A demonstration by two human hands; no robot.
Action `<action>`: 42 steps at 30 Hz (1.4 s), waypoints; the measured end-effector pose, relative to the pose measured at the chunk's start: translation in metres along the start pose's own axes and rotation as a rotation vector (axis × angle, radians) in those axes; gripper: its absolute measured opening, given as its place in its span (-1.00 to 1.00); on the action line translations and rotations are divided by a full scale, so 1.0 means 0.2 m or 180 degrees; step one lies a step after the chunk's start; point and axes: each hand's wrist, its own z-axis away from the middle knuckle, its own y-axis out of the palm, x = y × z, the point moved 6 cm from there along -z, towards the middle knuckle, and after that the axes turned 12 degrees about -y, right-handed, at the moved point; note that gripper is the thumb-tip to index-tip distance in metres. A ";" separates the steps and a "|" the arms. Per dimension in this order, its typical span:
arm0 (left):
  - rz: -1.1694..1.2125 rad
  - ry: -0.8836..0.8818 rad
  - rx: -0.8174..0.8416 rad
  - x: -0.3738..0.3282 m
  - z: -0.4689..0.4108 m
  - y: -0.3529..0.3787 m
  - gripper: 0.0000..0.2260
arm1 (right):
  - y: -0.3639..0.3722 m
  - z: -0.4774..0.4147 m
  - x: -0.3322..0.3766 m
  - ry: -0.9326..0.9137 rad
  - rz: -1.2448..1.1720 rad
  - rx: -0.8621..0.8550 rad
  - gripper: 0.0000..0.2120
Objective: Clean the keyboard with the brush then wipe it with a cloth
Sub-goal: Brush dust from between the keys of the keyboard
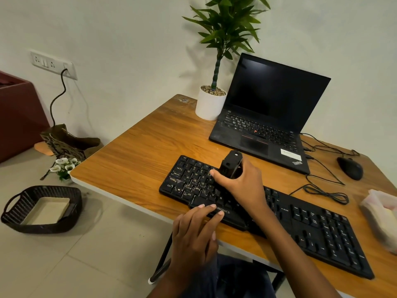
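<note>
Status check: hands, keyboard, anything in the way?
Right hand grips brush on keyboard keys. Left hand rests on front edge. Coiled cable behind, clear of keys.

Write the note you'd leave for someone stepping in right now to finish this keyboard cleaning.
Right hand grips the brush, set on the keyboard's left-middle keys.
Left hand rests straight fingers on the keyboard's front edge.
Done: brushing appears under way; how far, I cannot tell.
Left: finish brushing, then wipe.
A pale bundle at the table's right edge may be the cloth.
</note>
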 end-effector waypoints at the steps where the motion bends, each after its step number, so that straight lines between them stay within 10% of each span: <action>1: -0.0001 -0.0001 -0.0009 0.00 0.00 0.00 -0.65 | 0.02 0.01 0.02 -0.0014 -0.0068 0.0088 -0.68; 42: -0.0025 -0.0016 0.0154 0.01 0.01 0.01 -0.68 | -0.02 0.05 -0.01 0.0276 -0.0078 -0.0495 -0.70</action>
